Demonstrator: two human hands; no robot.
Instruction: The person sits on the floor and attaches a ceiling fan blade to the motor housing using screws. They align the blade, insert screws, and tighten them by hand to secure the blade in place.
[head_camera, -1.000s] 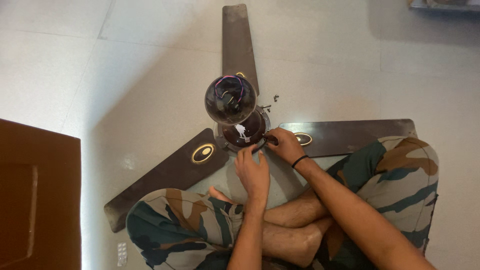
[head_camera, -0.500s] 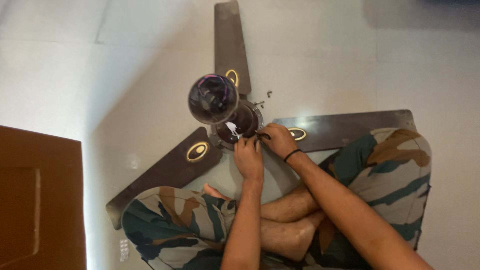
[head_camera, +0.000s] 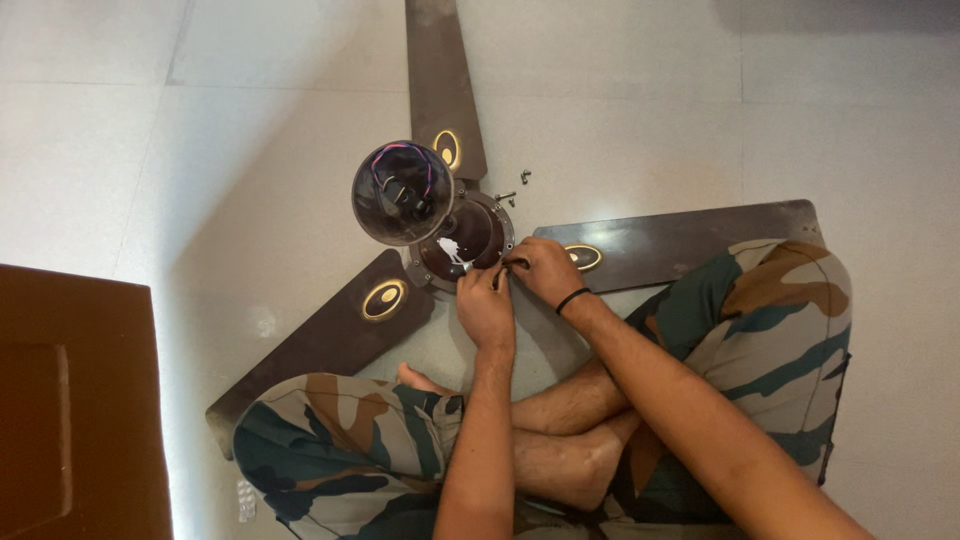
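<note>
A brown ceiling fan lies on the tiled floor with its motor hub (head_camera: 470, 235) facing up. A dark glossy canopy cup (head_camera: 403, 192) with coloured wires inside stands on the rod above the hub. Both my hands meet at the hub's near rim, where the right blade (head_camera: 690, 240) joins it. My right hand (head_camera: 540, 272), with a black band on its wrist, pinches a small dark tool against the rim. My left hand (head_camera: 485, 305) has its fingertips curled together beside it; what they hold is hidden.
Two more blades point away: the far blade (head_camera: 435, 80) and the left blade (head_camera: 320, 345). Loose screws (head_camera: 512, 190) lie beyond the hub. I sit cross-legged in camouflage shorts. A brown wooden panel (head_camera: 70, 400) stands at the left, a blister pack (head_camera: 245, 500) beside my knee.
My left hand has moved forward from behind the hub until its fingers meet my right hand at the rim. The view has shifted a little; the fan lies where it was.
</note>
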